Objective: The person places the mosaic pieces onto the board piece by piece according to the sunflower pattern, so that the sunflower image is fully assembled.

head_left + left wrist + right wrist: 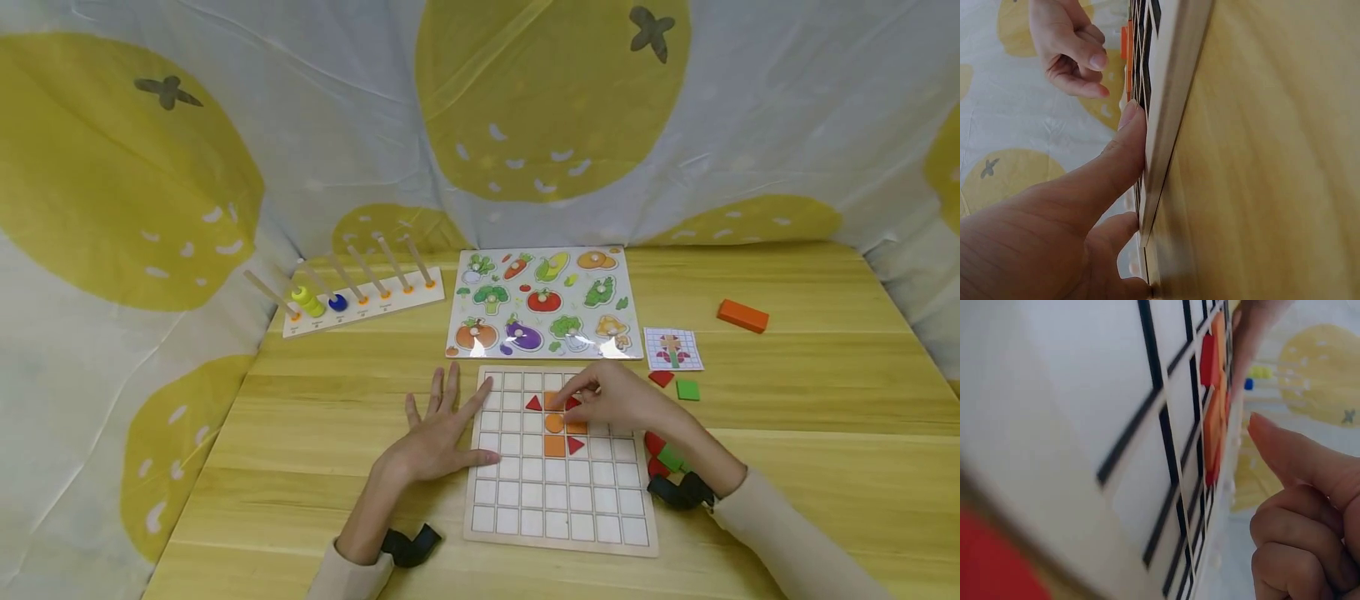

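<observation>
A pale wooden grid board (557, 500) lies on the table. Near its upper middle sit red triangles such as one at the left (533, 403), an orange disc (554, 424) and orange squares, one of them (554, 447) below the disc. My left hand (431, 442) lies spread at the board's left edge, with thumb and index finger on the rim. Over the orange pieces hovers my right hand (618, 397), index finger and thumb extended with a gap between them. In the right wrist view its other fingers (1291, 531) are curled and hold nothing.
Right of the board lie a small pattern card (673, 349), a green square (687, 389), several red and green pieces (670, 457) partly under the right forearm, and an orange block (742, 316). Behind stand a vegetable puzzle (543, 342) and a peg stand with beads (360, 310).
</observation>
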The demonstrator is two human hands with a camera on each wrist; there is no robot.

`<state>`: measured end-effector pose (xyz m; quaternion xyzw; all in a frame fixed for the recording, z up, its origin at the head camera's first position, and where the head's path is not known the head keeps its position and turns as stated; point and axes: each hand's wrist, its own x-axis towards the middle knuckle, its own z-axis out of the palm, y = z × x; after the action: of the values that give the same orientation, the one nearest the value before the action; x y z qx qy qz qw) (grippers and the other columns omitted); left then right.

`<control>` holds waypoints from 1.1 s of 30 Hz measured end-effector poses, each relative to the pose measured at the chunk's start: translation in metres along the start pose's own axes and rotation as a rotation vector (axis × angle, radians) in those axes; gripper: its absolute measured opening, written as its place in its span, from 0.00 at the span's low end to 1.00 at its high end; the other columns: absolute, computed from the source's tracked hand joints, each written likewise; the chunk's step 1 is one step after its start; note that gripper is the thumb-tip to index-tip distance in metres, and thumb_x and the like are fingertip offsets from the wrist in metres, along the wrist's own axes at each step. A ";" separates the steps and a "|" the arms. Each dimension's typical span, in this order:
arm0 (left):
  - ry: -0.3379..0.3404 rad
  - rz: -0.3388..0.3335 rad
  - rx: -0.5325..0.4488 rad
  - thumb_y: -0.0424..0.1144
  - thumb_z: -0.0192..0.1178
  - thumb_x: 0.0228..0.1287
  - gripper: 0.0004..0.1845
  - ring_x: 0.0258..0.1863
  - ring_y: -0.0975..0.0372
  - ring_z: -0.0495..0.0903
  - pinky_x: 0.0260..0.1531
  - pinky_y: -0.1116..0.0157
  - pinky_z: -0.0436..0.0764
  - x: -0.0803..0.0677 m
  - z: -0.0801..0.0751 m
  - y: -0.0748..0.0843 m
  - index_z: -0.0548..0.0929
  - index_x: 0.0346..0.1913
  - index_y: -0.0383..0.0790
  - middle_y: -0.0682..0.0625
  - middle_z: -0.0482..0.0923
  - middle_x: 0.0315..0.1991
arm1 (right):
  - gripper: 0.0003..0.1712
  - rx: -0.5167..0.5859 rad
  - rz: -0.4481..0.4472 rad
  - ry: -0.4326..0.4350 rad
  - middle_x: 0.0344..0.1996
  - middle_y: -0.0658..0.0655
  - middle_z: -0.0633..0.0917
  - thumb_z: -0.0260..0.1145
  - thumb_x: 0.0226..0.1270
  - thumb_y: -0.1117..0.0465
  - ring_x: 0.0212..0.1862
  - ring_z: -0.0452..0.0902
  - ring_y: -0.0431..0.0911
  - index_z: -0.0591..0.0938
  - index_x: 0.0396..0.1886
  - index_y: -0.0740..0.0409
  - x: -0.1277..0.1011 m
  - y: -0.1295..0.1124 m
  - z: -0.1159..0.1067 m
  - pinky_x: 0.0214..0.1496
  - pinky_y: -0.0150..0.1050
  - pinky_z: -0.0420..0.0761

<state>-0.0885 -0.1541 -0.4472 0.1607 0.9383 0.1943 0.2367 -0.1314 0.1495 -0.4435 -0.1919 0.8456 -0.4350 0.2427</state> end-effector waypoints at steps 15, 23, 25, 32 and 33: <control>0.004 0.005 0.001 0.64 0.65 0.65 0.54 0.82 0.40 0.18 0.68 0.21 0.28 -0.003 0.000 -0.001 0.45 0.85 0.60 0.37 0.17 0.83 | 0.14 0.019 0.067 0.058 0.20 0.48 0.69 0.76 0.65 0.58 0.22 0.60 0.37 0.91 0.48 0.57 -0.062 0.044 -0.069 0.23 0.32 0.61; -0.001 0.006 -0.004 0.64 0.65 0.65 0.54 0.82 0.41 0.17 0.68 0.22 0.27 -0.002 0.000 0.000 0.44 0.85 0.61 0.38 0.17 0.83 | 0.10 0.018 0.009 -0.045 0.21 0.45 0.73 0.75 0.66 0.61 0.22 0.59 0.34 0.91 0.45 0.57 -0.086 0.074 -0.093 0.22 0.32 0.62; -0.004 0.002 -0.006 0.64 0.65 0.65 0.54 0.82 0.41 0.17 0.68 0.22 0.27 -0.002 0.000 0.000 0.44 0.85 0.61 0.39 0.16 0.83 | 0.10 0.024 0.009 -0.075 0.18 0.46 0.65 0.76 0.64 0.62 0.22 0.59 0.34 0.91 0.45 0.57 -0.088 0.079 -0.096 0.21 0.32 0.61; 0.005 0.013 -0.006 0.63 0.66 0.65 0.54 0.82 0.39 0.19 0.68 0.21 0.29 -0.003 -0.001 0.001 0.45 0.85 0.59 0.37 0.18 0.83 | 0.14 0.064 0.040 -0.203 0.17 0.50 0.61 0.79 0.57 0.62 0.21 0.56 0.35 0.91 0.44 0.56 -0.088 0.089 -0.096 0.21 0.32 0.59; 0.006 0.015 -0.006 0.63 0.67 0.65 0.54 0.82 0.39 0.19 0.68 0.21 0.29 -0.003 0.000 0.001 0.45 0.85 0.58 0.37 0.18 0.83 | 0.14 0.074 0.034 -0.218 0.16 0.53 0.60 0.80 0.57 0.63 0.21 0.55 0.35 0.90 0.43 0.56 -0.087 0.089 -0.094 0.21 0.32 0.59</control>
<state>-0.0862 -0.1548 -0.4454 0.1663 0.9371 0.1995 0.2332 -0.1252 0.3056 -0.4488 -0.2145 0.8007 -0.4382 0.3475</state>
